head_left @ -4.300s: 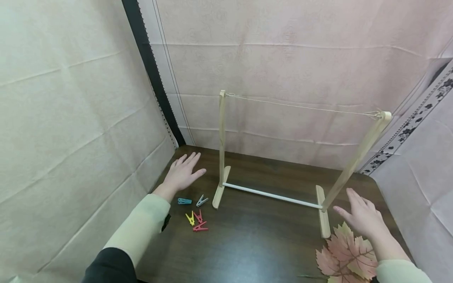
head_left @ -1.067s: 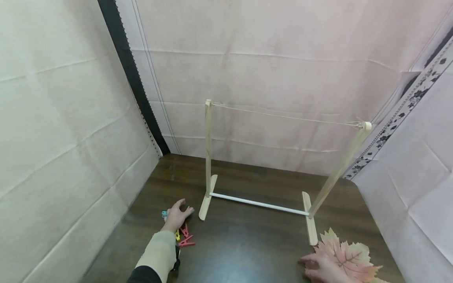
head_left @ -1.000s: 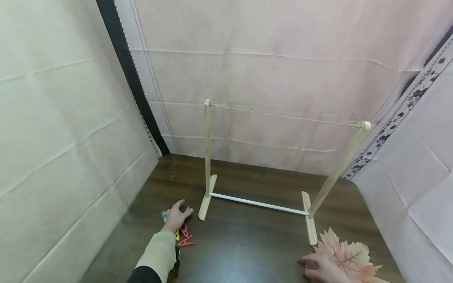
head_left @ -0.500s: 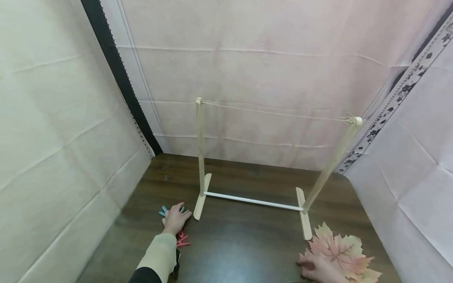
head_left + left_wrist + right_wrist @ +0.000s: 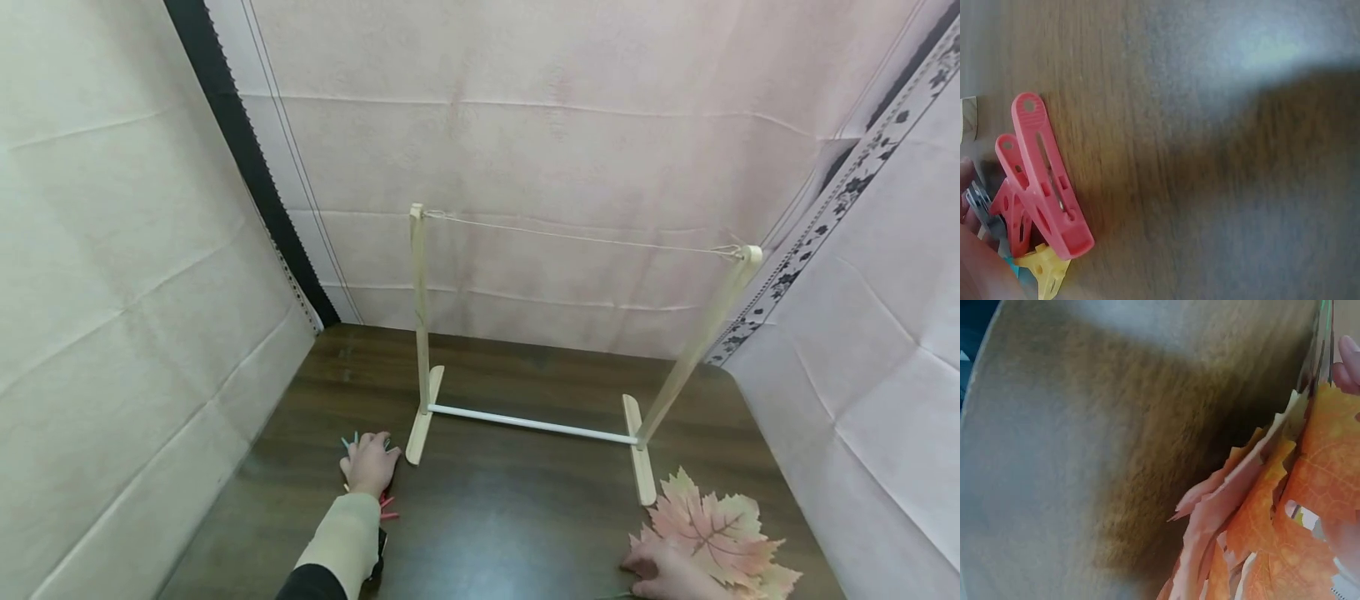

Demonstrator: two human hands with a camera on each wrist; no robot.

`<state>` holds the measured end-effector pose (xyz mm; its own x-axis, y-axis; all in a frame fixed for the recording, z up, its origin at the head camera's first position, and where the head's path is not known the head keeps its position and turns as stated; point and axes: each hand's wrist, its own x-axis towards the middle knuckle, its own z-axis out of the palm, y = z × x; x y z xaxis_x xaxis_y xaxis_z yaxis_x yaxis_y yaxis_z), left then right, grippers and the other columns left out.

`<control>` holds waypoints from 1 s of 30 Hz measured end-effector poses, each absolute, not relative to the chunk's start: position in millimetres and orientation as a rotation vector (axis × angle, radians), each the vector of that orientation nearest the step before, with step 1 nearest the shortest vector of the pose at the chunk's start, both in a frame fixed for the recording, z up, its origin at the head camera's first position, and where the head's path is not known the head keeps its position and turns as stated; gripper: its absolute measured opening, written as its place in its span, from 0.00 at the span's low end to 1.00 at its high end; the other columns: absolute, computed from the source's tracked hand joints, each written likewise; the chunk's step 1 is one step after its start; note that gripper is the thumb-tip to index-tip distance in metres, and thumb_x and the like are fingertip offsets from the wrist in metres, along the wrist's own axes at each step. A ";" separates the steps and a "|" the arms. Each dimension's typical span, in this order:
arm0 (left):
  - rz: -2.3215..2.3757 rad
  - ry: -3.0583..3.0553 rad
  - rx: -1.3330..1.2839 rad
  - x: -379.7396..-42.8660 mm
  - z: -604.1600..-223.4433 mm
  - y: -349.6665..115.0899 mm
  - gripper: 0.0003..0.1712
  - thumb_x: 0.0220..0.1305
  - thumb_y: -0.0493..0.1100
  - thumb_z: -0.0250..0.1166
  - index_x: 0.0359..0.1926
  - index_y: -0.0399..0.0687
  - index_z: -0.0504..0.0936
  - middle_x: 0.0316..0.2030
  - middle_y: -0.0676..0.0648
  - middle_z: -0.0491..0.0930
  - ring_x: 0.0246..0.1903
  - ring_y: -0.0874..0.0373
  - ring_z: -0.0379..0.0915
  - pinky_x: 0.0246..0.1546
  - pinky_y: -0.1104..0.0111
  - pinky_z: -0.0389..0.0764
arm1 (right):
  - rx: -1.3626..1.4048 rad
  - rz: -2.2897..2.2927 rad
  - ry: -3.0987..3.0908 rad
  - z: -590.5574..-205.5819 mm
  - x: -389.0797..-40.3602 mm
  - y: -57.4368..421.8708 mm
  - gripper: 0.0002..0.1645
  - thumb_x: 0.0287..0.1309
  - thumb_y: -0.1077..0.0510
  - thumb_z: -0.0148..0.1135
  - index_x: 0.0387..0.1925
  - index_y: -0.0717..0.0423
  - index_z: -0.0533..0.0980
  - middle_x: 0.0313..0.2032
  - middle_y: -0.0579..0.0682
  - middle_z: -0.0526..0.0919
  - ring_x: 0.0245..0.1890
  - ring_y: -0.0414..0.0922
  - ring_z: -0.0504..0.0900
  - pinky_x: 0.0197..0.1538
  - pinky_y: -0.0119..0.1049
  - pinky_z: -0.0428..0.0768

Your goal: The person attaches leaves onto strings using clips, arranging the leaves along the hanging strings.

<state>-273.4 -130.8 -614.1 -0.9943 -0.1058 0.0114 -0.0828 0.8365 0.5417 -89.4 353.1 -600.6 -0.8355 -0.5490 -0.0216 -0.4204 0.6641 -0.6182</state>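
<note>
Left of the rack (image 5: 421, 317), left hand (image 5: 370, 464) over clothespins (image 5: 1054, 178); by its right foot (image 5: 642, 475), right hand (image 5: 667, 571) at leaves (image 5: 712, 533); whether fingers (image 5: 1349, 359) grip, cannot tell

creased pale cloth walls (image 5: 555, 150) | dark wood tabletop (image 5: 525, 483) | soft glare (image 5: 487, 542)

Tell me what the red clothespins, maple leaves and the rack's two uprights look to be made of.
Red clothespins: plastic, smooth with a slight sheen; even color and molded-looking cutouts suggest it.
Maple leaves: probably artificial, thin fabric or paper, fairly matte; veins look printed, but which material stays unclear.
Uprights: seemingly bare wood, pale yellowish and dull.
</note>
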 end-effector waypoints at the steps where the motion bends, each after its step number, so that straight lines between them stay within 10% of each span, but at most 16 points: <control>1: -0.881 -2.964 0.167 -273.9 -613.5 -131.2 0.22 0.61 0.49 0.63 0.54 0.45 0.78 0.53 0.39 0.72 0.51 0.38 0.62 0.43 0.46 0.60 | -0.848 -0.899 2.684 -602.9 -90.4 352.6 0.13 0.43 0.58 0.72 0.34 0.56 0.81 0.33 0.40 0.82 0.33 0.31 0.75 0.32 0.31 0.74; 30: -1.199 -2.745 0.183 -276.6 -589.7 -149.7 0.22 0.65 0.43 0.58 0.55 0.30 0.73 0.48 0.30 0.74 0.49 0.38 0.64 0.48 0.50 0.60 | -0.634 -1.003 2.699 -620.4 -113.5 340.6 0.06 0.51 0.57 0.68 0.24 0.49 0.77 0.24 0.32 0.76 0.25 0.28 0.71 0.26 0.32 0.70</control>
<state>-276.6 -149.7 -589.7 -0.9828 -0.1667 0.0796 -0.0549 0.6751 0.7357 -113.5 340.6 -620.4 -0.8897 -0.4556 -0.0306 -0.3250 0.6790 -0.6583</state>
